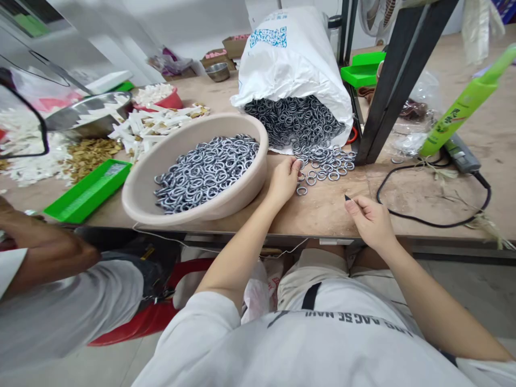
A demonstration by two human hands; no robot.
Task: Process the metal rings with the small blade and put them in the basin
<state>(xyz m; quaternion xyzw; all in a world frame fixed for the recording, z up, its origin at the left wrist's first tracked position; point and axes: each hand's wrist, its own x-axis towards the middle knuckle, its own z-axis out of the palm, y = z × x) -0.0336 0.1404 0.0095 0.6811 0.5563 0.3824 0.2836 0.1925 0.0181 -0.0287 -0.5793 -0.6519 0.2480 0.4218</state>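
Many grey metal rings (328,164) spill onto the table from the mouth of a white woven sack (296,59). At the left edge of this spill is my left hand (283,181), its fingers curled closed on a ring at the fingertips, partly hidden. My right hand (373,221) is closed just above the table's front, with thumb and forefinger pinching a small black pointed piece; the rest of it is inside the hand. Left of my left hand stands a large beige basin (193,215) heaped with the same kind of rings.
A dark metal post (397,80) rises right of the sack. Further right lie a green bottle-like tube (459,107) and a black cable (427,217). A green tray (86,191) and white pieces (149,126) are left. Another person's arm (48,242) rests at the left edge.
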